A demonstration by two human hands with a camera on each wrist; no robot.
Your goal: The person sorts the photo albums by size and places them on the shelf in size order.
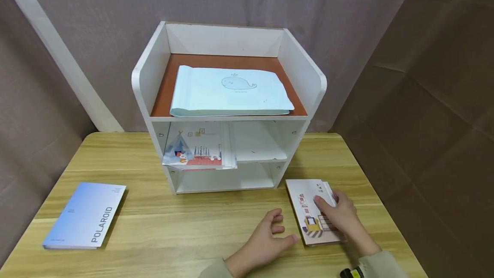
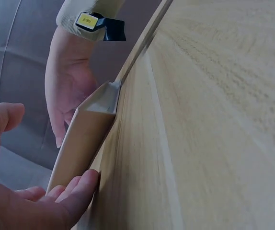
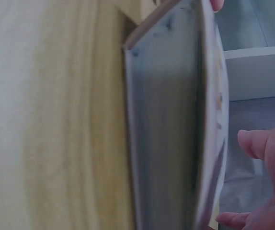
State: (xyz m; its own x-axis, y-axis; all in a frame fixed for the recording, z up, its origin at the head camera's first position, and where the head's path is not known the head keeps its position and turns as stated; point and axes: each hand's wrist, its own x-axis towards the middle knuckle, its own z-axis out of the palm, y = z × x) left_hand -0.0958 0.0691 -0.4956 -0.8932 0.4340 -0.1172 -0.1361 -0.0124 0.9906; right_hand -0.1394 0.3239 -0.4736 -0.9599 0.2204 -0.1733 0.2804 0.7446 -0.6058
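A thick cream-covered book (image 1: 308, 213), with a printed yellow chair on its cover, lies on the right of the table. My right hand (image 1: 339, 211) grips its right side, with the thumb on the cover and the fingers by the page edge. In the right wrist view the book's page edges (image 3: 166, 129) fill the middle. My left hand (image 1: 266, 239) is just left of the book, with fingers spread and loosely bent, holding nothing. In the left wrist view, its fingertips (image 2: 87, 182) are close by the book's spine (image 2: 82, 139).
A white shelf unit (image 1: 227, 178) stands at the back. A pale blue book with a whale (image 1: 231, 91) lies on its top; illustrated books (image 1: 198, 145) lie on the middle level, slightly overhanging. A blue-white POLAROID book (image 1: 85, 216) is at the table's left.
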